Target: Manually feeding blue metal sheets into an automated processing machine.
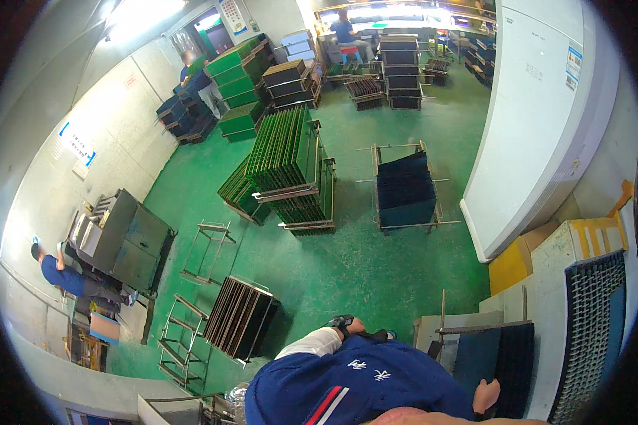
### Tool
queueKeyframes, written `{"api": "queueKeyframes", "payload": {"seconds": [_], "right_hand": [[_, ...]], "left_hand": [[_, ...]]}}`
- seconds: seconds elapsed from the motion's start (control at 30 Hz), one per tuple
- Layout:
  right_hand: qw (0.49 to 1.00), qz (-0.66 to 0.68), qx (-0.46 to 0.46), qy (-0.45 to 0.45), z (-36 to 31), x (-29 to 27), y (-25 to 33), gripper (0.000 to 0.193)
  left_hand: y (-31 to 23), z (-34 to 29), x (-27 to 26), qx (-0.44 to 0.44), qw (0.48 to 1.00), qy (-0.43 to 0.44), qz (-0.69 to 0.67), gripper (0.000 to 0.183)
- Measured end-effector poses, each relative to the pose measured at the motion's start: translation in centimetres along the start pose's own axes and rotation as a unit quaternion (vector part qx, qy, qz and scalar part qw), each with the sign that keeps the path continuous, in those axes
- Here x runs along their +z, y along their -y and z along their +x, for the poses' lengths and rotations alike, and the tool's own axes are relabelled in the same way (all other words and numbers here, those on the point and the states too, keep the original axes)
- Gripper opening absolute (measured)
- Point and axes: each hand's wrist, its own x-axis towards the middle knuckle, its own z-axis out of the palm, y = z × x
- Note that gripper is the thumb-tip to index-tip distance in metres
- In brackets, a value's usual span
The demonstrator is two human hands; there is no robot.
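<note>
My left hand (pixel 356 326), with a black watch (pixel 342 324) above it, is in front of my waist. Its fingers are mostly hidden, so I cannot make out whether it holds anything. At the lower right, my right hand (pixel 486 395) is closed at the edge of a dark blue panel (pixel 476 354). The panel stands upright with other dark panels in a metal rack (pixel 485 328). My blue shirt covers part of the view between the two hands.
Racks of green panels (pixel 283 149) stand mid-floor. A rack of dark panels (pixel 406 188) is to their right, another rack (pixel 241 319) nearer left, beside bare metal frames (pixel 184 329). A white cabinet (pixel 539 106) rises at right. Several people work farther off, one at a grey machine (pixel 131 241).
</note>
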Motion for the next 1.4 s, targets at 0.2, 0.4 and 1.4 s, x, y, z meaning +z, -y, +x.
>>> {"api": "queueKeyframes", "payload": {"seconds": [0.2,0.4,1.4], "right_hand": [[1.000,-0.001,0.016,0.014,0.1,-0.5,0.6,0.036],[1.000,-0.003,-0.001,-0.005,0.3,0.3,-0.1,0.035],[0.999,-0.023,0.032,0.028,1.1,0.3,-0.3,0.037]], "left_hand": [[0.6,-0.4,-0.9,0.112,0.993,0.004,0.044,0.027],[0.5,-0.2,-1.0,0.070,0.996,0.047,0.036,0.026],[0.5,0.7,-0.7,0.069,0.993,0.079,0.048,0.029]]}}
